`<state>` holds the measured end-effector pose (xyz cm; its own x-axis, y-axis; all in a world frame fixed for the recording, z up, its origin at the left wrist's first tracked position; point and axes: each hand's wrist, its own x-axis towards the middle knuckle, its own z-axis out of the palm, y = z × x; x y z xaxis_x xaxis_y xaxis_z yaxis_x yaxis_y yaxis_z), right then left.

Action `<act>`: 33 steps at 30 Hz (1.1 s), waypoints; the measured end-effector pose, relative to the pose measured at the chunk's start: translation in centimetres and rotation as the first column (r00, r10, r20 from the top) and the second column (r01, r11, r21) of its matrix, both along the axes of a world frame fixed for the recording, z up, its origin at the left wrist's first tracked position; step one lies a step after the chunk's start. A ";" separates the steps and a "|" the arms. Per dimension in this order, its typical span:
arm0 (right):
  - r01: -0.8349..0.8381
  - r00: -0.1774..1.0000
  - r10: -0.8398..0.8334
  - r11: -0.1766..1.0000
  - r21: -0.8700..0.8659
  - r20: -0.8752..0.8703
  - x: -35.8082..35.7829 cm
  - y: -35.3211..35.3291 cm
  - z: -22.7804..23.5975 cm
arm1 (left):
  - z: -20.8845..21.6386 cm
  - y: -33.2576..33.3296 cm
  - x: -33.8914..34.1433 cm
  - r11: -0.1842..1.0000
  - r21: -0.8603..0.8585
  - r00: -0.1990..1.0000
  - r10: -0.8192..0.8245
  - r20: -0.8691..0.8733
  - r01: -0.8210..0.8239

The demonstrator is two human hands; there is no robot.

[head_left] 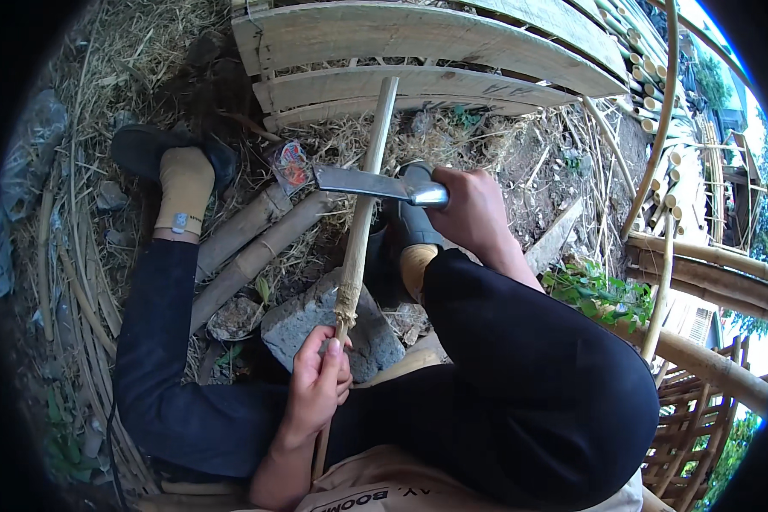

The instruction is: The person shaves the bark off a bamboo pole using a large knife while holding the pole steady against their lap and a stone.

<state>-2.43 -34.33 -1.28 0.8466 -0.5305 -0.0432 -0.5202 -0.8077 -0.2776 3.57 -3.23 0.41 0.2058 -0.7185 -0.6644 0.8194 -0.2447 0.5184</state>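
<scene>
A long pale wooden stick [367, 205] slants upward in front of me, with a rough, knotty band near its lower part. My left hand [320, 380] is closed round its thin lower end, just below that band. My right hand [476, 209] grips a knife [371, 183] by its metal handle. The wide, flat blade points left and lies across the upper half of the stick; whether it touches the wood I cannot tell. Beneath the stick's lower part sits a grey stone block [294, 328].
A slatted wooden crate [324, 38] stands ahead. Two cut bamboo poles [256, 256] lie between my legs, beside a colourful wrapper [292, 162]. Stacked bamboo [661, 111] and a leafy plant [597, 294] are at the right. Straw [136, 51] litters the ground.
</scene>
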 end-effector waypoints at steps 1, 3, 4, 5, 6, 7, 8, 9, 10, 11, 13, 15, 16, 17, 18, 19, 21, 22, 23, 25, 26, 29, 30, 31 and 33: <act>0.010 1.000 -0.010 1.000 0.025 0.000 -0.1 0.2 0.1 | 0.0 -0.1 0.4 1.000 -0.007 0.997 0.013 -0.077 -0.014; 0.030 1.000 -0.030 0.997 0.075 -0.001 -0.2 0.6 0.3 | -0.3 0.2 1.2 0.998 -0.042 0.981 0.033 -0.191 -0.042; 0.022 1.000 -0.023 0.996 0.086 0.003 -0.3 0.8 0.3 | -0.4 0.4 1.6 0.996 -0.059 0.968 0.044 -0.247 -0.060; 0.015 1.000 -0.015 0.995 0.096 0.007 -0.6 0.9 0.2 | -0.5 0.4 1.9 0.995 -0.081 0.963 0.037 -0.268 -0.061; 0.007 1.000 -0.009 0.994 0.107 0.011 -0.8 0.9 0.2 | -0.6 0.4 2.1 0.994 -0.096 0.957 0.028 -0.290 -0.058; -0.016 0.999 0.011 0.994 0.113 0.044 -1.0 0.9 0.2 | -0.7 0.4 2.3 0.993 -0.109 0.950 0.018 -0.312 -0.054; -0.013 0.999 0.008 0.993 0.120 0.045 -1.0 0.9 0.2 | -0.8 0.4 2.4 0.991 -0.122 0.943 0.007 -0.334 -0.051; -0.010 0.999 0.004 0.992 0.129 0.046 -0.9 1.0 0.2 | -1.1 0.6 2.3 0.989 -0.136 0.938 0.008 -0.346 -0.059; -0.005 0.999 -0.001 0.991 0.134 0.046 -0.8 1.1 0.3 | -1.1 0.7 2.4 0.988 -0.143 0.937 0.009 -0.350 -0.063; -0.005 0.999 0.000 0.992 0.129 0.040 -0.7 1.2 0.3 | -1.1 0.8 2.4 0.986 -0.150 0.935 0.009 -0.354 -0.066; -0.008 1.000 0.004 0.990 0.139 0.030 -0.6 1.3 0.5 | -1.1 0.8 2.4 0.983 -0.174 0.929 -0.007 -0.370 -0.061; -0.026 0.999 0.024 0.992 0.125 0.022 -0.8 1.1 1.2 | -0.9 0.4 2.2 0.976 -0.212 0.918 -0.042 -0.393 -0.046; -0.053 0.999 0.050 0.991 0.121 0.021 -0.9 1.0 1.2 | -0.8 0.5 2.2 0.977 -0.209 0.919 -0.035 -0.392 -0.052; -0.078 0.997 0.077 0.990 0.115 0.019 -0.8 0.9 1.3 | -0.8 0.5 2.3 0.977 -0.208 0.920 -0.030 -0.392 -0.057; -0.093 0.995 0.096 0.989 0.112 -0.026 -0.7 0.8 1.9 | -0.8 0.5 2.3 0.976 -0.210 0.920 -0.026 -0.392 -0.062; -0.110 0.990 0.118 0.988 0.108 -0.074 -0.3 0.6 3.0 | -0.8 0.6 2.4 0.975 -0.212 0.918 -0.018 -0.395 -0.072; -0.202 0.960 0.213 0.976 0.076 -0.181 0.4 -0.2 6.0 | -1.0 0.3 2.6 0.968 -0.232 0.913 -0.005 -0.409 -0.099; -0.265 0.921 0.273 0.962 0.066 -0.278 1.3 -0.6 7.8 | -0.9 0.1 2.6 0.970 -0.225 0.910 -0.011 -0.415 -0.092; -0.327 0.890 0.320 0.944 0.035 -0.325 2.2 -0.8 8.6 | -0.8 0.3 2.8 0.976 -0.203 0.909 -0.008 -0.417 -0.085; -0.437 0.809 0.398 0.899 0.010 -0.432 4.0 -1.3 10.3 | -1.1 0.9 3.1 0.969 -0.240 0.887 -0.056 -0.458 -0.062; -0.470 0.761 0.418 0.883 0.022 -0.497 4.7 -1.5 11.1 | -1.2 0.9 3.2 0.966 -0.246 0.874 -0.055 -0.482 -0.075; -0.500 0.677 0.426 0.865 0.050 -0.600 6.3 -1.3 12.5 | -1.6 0.5 3.3 0.957 -0.271 0.847 -0.058 -0.528 -0.104; -0.519 0.668 0.437 0.854 0.044 -0.603 6.5 -1.3 12.3 | -1.6 0.4 3.2 0.956 -0.272 0.847 -0.055 -0.529 -0.108; -0.537 0.662 0.452 0.843 0.043 -0.598 6.7 -1.2 12.0 | -1.6 0.3 3.3 0.958 -0.264 0.848 -0.049 -0.527 -0.109; -0.523 0.688 0.452 0.851 0.044 -0.568 7.1 -0.6 11.7 | -1.4 0.4 3.3 0.953 -0.287 0.873 -0.060 -0.484 -0.094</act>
